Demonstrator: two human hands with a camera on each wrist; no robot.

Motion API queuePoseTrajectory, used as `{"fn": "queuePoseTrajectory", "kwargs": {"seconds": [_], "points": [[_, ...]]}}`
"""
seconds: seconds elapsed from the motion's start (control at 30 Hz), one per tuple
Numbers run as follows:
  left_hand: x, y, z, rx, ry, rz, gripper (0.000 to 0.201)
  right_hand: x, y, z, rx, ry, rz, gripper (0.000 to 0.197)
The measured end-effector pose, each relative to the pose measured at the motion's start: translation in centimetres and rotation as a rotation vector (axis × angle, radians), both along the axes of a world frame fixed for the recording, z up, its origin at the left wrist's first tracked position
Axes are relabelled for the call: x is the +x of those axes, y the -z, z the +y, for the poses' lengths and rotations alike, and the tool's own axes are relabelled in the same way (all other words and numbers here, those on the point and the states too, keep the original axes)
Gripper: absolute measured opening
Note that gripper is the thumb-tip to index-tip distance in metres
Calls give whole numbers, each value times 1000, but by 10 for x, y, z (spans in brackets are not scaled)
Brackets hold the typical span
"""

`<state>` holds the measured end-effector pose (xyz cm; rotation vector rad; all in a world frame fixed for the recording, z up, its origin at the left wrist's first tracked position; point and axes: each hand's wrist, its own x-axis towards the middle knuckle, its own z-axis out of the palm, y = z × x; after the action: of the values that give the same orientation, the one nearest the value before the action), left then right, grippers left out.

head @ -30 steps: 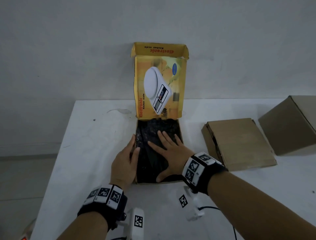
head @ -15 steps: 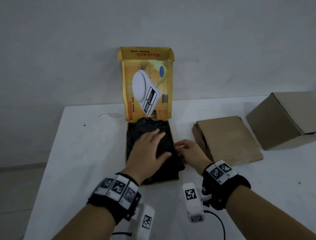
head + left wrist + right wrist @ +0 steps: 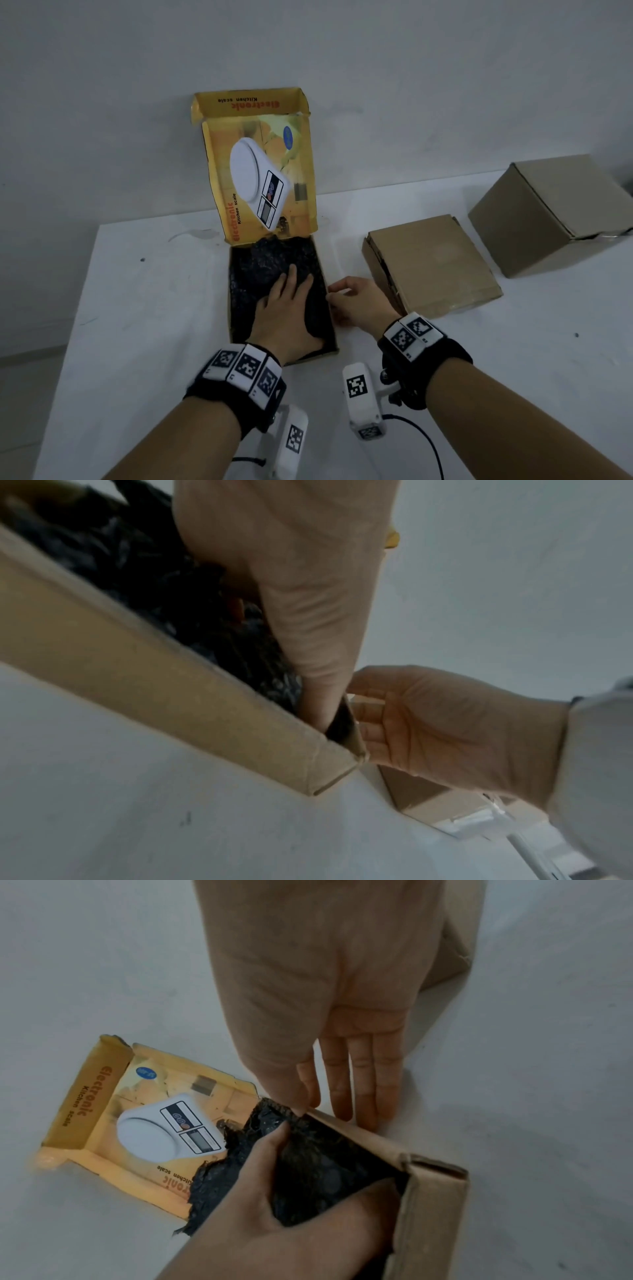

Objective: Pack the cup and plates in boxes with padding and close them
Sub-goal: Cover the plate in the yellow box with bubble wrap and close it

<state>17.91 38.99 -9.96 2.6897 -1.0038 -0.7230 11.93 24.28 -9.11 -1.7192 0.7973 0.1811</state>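
An open yellow kitchen-scale box (image 3: 230, 294) lies at the table's middle, its lid (image 3: 260, 171) standing up against the wall. Black crinkled padding (image 3: 267, 263) fills it and hides whatever lies below. My left hand (image 3: 287, 308) lies flat on the padding, fingers straight, pressing down; in the left wrist view its thumb (image 3: 318, 696) reaches into the near right corner. My right hand (image 3: 356, 301) is at the box's right wall (image 3: 359, 1134), thumb on the rim and fingers down the outside, pinching the wall. No cup or plate shows.
A flat brown cardboard box (image 3: 435, 260), shut, lies just right of my right hand. A taller brown carton (image 3: 548, 212) stands behind it at the far right. The white table (image 3: 154, 308) ends at a grey wall close behind the lid.
My right hand left the padding and went to the box's right wall. My left hand moved from the box's left edge onto the padding. The head view swung right.
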Motion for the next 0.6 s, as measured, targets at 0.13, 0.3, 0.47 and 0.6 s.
{"fn": "queuePoseTrajectory", "kwargs": {"seconds": [0.13, 0.3, 0.47, 0.6], "points": [[3, 1, -1, -18, -37, 108, 96, -1, 0, -1, 36, -1, -7, 6], [-1, 9, -2, -70, -89, 55, 80, 0, 2, -2, 80, -9, -3, 8], [-9, 11, -5, -68, -101, -60, 82, 1, 3, -4, 94, -14, -9, 8], [-4, 11, -2, -46, -67, 0, 84, 0, 4, -4, 97, -21, -10, 8]]}}
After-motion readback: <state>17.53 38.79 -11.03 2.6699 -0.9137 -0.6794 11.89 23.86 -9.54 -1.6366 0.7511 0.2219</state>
